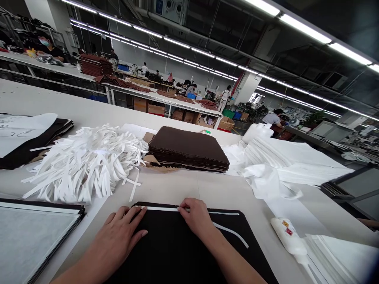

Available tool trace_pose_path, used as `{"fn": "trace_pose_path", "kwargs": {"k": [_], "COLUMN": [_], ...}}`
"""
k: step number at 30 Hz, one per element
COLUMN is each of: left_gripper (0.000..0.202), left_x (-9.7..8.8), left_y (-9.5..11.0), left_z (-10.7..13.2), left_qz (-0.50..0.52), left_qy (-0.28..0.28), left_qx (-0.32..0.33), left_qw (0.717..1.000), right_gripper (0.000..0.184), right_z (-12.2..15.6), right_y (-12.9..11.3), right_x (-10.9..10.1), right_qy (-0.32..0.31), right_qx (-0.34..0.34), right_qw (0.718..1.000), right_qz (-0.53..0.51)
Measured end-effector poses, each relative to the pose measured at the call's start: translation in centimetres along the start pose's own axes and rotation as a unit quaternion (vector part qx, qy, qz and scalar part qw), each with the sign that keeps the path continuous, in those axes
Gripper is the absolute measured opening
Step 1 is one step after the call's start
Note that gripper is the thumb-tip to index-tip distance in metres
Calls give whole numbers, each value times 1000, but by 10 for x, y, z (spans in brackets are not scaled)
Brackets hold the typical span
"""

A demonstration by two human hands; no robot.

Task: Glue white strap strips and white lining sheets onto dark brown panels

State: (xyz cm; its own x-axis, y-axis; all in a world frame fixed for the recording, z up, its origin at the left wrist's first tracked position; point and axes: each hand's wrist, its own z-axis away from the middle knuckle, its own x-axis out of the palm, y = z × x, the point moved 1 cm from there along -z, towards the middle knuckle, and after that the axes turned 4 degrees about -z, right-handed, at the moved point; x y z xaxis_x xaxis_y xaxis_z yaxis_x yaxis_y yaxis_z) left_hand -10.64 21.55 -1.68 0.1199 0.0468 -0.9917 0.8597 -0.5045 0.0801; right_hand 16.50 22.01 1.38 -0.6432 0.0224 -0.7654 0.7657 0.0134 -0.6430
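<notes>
A: Step in hand, left to right?

B: Left hand [118,230] has fingers spread, clasping nothing; fingertips press one end of a white strip [162,209]. Right hand [197,217] has a pinch grip on the strip farther along. It lies along the far edge of a black panel [168,244] on the table [177,185]. I read it as being laid straight there.

A: Next move calls for?

B: Probably light tension and a steady left hand: what seems its tail curves free past the right, off a thin pale line [224,213]. Glue or tape, cannot tell.

A: Materials?

B: Left: heap [91,161] of flat, narrow white strips, tangled and curling. Middle: brown stack [189,144], matte, roughly rectangular, edges uneven; nearer, the panel, flat and dull. Right: white bottle [288,236], rounded, plastic-looking, narrow-nozzled.
</notes>
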Motion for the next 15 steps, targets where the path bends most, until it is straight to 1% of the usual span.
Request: {"fn": "trace_pose_path", "kwargs": {"k": [4,9,15], "left_gripper": [50,49,48], "left_x": [1,-2,-7], "left_y": [2,12,15], "left_z": [-1,-7,-6], "left_qz": [-13,-31,-23], "left_qy": [10,1,8], "left_qx": [8,16,-9], "left_qw": [1000,999,1000], "right_gripper": [12,12,12], "right_z": [0,1,-2], "right_y": [0,-1,-3], "right_x": [1,2,-1], "right_qy": [-1,-2,-16], "right_qx": [1,8,25], "right_qw": [1000,1000,1000], "right_qz": [2,7,1]}}
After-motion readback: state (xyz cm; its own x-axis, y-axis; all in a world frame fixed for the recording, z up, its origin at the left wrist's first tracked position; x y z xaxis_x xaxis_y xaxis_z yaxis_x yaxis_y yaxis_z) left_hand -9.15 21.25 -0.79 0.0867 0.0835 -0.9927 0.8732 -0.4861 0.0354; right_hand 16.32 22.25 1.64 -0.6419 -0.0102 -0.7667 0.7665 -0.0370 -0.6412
